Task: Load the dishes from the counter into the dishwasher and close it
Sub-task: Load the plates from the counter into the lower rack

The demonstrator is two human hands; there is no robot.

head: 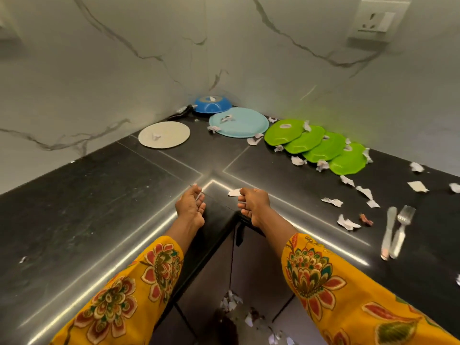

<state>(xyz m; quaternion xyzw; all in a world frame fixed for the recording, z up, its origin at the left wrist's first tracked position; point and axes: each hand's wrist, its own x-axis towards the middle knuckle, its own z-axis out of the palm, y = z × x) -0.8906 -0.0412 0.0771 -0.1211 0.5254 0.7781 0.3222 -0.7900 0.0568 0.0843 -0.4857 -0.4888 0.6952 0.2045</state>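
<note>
Nearest, two arms in yellow flowered sleeves [323,282] reach over the inner corner of the black counter [74,220]. The left hand [190,207] is palm-up, fingers loosely curled, empty; the right hand [254,204] is curled — whether it pinches anything I cannot tell. To the right lie a knife [387,232] and fork [402,227] among paper scraps [347,222]. Farther back sit four overlapping green plates [316,145], a light blue plate [240,122], a beige plate [164,134] and, in the corner, a blue bowl [211,104].

Kitchen corner, black stone and white marble

A dark L-shaped counter [74,207] meets white grey-veined marble walls [124,58]; a wall socket [377,21] sits at 1 o'clock, dark cabinet doors [254,275] below at 6 o'clock, with light glinting off the counter's edge.
</note>
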